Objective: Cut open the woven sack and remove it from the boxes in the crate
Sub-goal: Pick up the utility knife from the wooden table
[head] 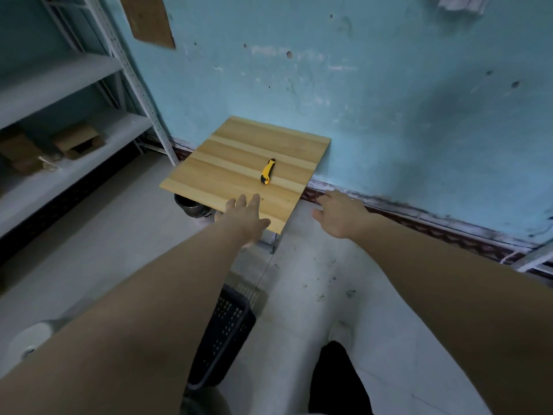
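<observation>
**Both hands out, cutter on the table, can barely see the crate**

The black perforated crate [223, 333] sits on the floor on the near side of the wooden table [209, 175], and my left forearm covers most of it. I only get one corner and a strip of wall. There's a pale ribbed patch between the crate and the table leg. It might be the woven sack, but I honestly can't tell, and I can't see any boxes in the crate. Under the table's left near edge a dark metal pot [191, 206] pokes out, half hidden.

My left hand [245, 217] is palm down over the table's near edge, with fingers straight and loosely spread, holding nothing. My right hand [338, 214] hangs off the table's right near corner, over the floor, fingers stretched out and relaxed — nothing in it either.

The yellow box cutter [267, 172] lies around the middle of the tabletop, just beyond my left fingertips, not touched.
</observation>
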